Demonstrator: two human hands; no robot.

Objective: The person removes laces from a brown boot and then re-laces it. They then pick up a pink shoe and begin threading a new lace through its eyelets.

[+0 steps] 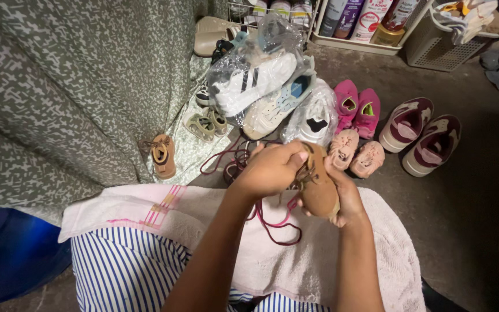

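A small brown suede baby shoe (320, 188) is held over my lap. My right hand (347, 202) cups it from underneath and behind. My left hand (270, 169) grips its upper front, fingers at the brown laces. Dark red laces (272, 222) trail from under my hands across the pale pink towel (319, 260) on my knees. The matching brown shoe (163, 155) lies on the patterned cloth to the left.
Shoes lie on the floor ahead: white sneakers in plastic bags (261, 81), bright pink pair (358, 108), pale pink pair (354, 155), maroon-and-cream pair (420, 134), small olive sandals (206, 124). A white rack with bottles (365, 23) and a basket (440, 40) stand at the back.
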